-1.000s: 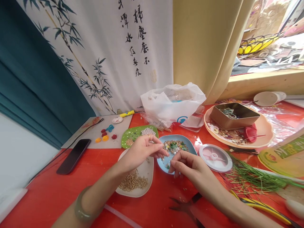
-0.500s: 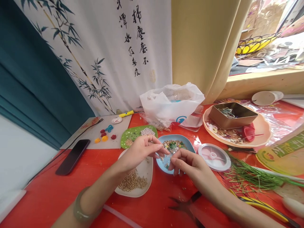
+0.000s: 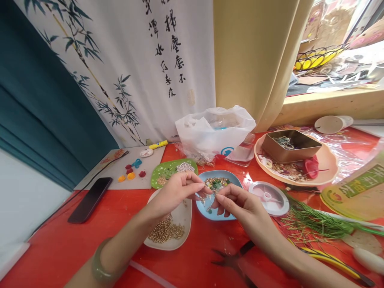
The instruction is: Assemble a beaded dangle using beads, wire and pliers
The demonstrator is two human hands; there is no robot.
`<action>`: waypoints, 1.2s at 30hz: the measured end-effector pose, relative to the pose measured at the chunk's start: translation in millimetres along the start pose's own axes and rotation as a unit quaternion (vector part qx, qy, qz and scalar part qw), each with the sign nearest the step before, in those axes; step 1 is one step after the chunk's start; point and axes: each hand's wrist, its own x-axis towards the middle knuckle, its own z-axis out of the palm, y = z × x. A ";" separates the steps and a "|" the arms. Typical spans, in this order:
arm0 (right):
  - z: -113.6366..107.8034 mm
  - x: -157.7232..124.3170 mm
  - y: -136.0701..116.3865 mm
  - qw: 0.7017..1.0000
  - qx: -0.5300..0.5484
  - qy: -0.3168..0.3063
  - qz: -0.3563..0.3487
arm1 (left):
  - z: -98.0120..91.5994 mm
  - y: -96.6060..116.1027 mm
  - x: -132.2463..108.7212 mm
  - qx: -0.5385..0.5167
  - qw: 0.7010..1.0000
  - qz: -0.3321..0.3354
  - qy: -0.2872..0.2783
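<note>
Over the blue plate (image 3: pixel 235 180), my left hand (image 3: pixel 183 188) and my right hand (image 3: pixel 237 202) meet almost fingertip to fingertip. Both are closed in a pinch. Something tiny, perhaps beads on a thin wire or thread, shows between the fingertips, too small to make out. Green, white and gold beads (image 3: pixel 217 183) lie on the plate beneath. Partly under my left wrist stands a white dish (image 3: pixel 183 214) holding many small gold beads (image 3: pixel 166 232). A green dish (image 3: pixel 159 172) with white pearl-like beads (image 3: pixel 185 167) sits just behind my left hand.
Dark-handled pliers (image 3: pixel 232 260) lie near my right forearm, and yellow-black handles (image 3: pixel 330 260) lie beyond it. To the right are a clear spool (image 3: pixel 270 199), green stems (image 3: pixel 318 222) and a peach tray (image 3: pixel 330 168) bearing a metal tin (image 3: pixel 292 150). A phone (image 3: pixel 90 200) lies left.
My right hand has moved slightly left and up, so its fingertips now nearly touch those of my left hand. The whole view has shifted a little; the dishes and tools keep their places.
</note>
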 end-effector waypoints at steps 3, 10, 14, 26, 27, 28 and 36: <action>-1.7 0.4 0.7 1.000 -0.011 0.012 -0.022 | 2.9 -1.3 0.6 0.029 0.999 0.006 0.025; -4.1 1.7 -1.9 0.998 -0.036 0.053 -0.025 | 19.6 -2.6 -8.2 -0.014 0.999 -0.026 0.028; -2.0 -0.3 -7.1 0.998 0.020 0.052 0.000 | 32.9 -1.5 -14.5 -0.079 0.996 -0.044 0.002; -3.3 -3.6 -14.8 0.997 -0.032 0.061 -0.046 | 31.7 -6.5 -12.2 -0.169 0.983 -0.055 0.039; -5.3 -2.2 -13.2 0.995 -0.052 0.070 -0.057 | 30.0 -6.4 -11.9 -0.160 0.985 -0.051 0.041; -7.1 -1.0 -11.8 0.992 -0.070 0.081 -0.064 | 28.4 -6.0 -11.6 -0.151 0.987 -0.047 0.041; -3.1 -5.1 -14.2 0.997 -0.060 0.008 -0.038 | 24.6 -1.0 -12.4 -0.102 0.994 -0.026 0.039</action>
